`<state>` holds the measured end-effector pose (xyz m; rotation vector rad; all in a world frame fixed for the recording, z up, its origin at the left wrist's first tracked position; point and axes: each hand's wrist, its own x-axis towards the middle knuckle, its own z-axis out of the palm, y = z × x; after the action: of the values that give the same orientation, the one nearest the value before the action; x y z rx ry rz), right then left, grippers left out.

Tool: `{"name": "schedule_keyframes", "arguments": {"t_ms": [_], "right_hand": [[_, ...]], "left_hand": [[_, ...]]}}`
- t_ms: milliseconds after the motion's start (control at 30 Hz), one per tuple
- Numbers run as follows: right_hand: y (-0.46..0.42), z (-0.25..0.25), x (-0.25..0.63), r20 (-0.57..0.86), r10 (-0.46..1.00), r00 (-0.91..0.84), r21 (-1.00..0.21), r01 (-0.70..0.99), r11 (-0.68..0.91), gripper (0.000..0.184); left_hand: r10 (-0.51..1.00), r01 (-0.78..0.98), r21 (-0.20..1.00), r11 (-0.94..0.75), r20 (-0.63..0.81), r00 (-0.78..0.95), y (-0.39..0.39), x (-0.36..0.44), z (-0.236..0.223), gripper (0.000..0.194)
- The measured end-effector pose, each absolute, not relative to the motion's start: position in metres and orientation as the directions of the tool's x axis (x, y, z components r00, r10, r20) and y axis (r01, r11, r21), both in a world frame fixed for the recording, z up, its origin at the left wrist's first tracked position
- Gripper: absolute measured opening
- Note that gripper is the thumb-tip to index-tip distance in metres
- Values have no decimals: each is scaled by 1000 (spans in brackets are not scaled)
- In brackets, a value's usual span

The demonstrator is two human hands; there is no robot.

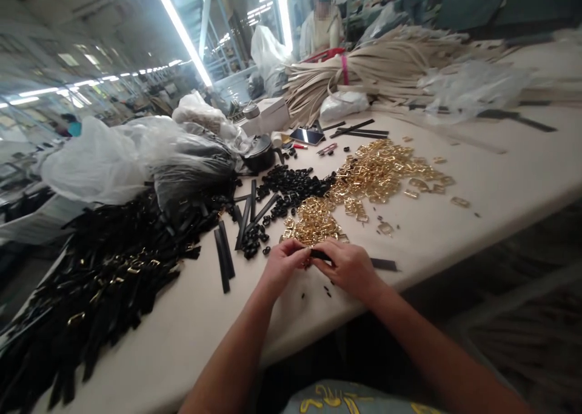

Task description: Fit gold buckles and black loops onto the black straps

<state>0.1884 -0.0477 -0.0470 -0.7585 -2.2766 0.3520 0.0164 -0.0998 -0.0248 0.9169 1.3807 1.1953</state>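
Both hands meet near the front edge of the table, over one black strap [384,264]. My left hand [285,262] pinches the strap's left end between thumb and fingers. Closed around its middle is my right hand [348,265], and the strap's other end sticks out to the right beneath it. Whether a buckle sits between the fingertips is too small to tell. Just beyond the hands lies a heap of gold metal buckles [315,217], joined to a larger heap [379,168]. Small black loops [291,183] are piled to the left of the gold ones.
Loose black strips [223,256] lie left of my hands. A big pile of black straps with gold buckles [122,274] covers the table's left side, under plastic bags [131,153]. Farther back are a dark pot [260,153], a phone [308,136], beige strips [373,68] and a person [322,29].
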Motion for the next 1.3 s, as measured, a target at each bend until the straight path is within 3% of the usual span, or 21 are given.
{"name": "schedule_keyframes", "arguments": {"t_ms": [200, 633, 900, 1067, 1200, 1300], "right_hand": [[-50, -41, 186, 595, 601, -534, -402, 450, 798, 12], [-51, -39, 189, 670, 551, -498, -434, 340, 834, 20], [-51, -40, 189, 567, 608, -555, -469, 389, 793, 21], [-51, -39, 189, 569, 614, -547, -465, 401, 789, 19], [-51, -38, 191, 583, 619, -526, -469, 404, 785, 15], [-49, -38, 193, 565, 651, -507, -547, 360, 756, 13]], "left_hand": [[943, -127, 965, 231, -254, -216, -100, 13, -21, 25], [941, -285, 923, 258, -307, -143, -100, 17, -14, 30], [929, -261, 925, 277, -327, -173, -103, 21, -16, 37], [942, -205, 957, 205, -250, -225, -104, 19, -20, 36], [919, -223, 965, 139, -210, -333, -107, -1, -19, 37], [882, -105, 986, 126, -160, -443, -114, -24, -14, 36]]}}
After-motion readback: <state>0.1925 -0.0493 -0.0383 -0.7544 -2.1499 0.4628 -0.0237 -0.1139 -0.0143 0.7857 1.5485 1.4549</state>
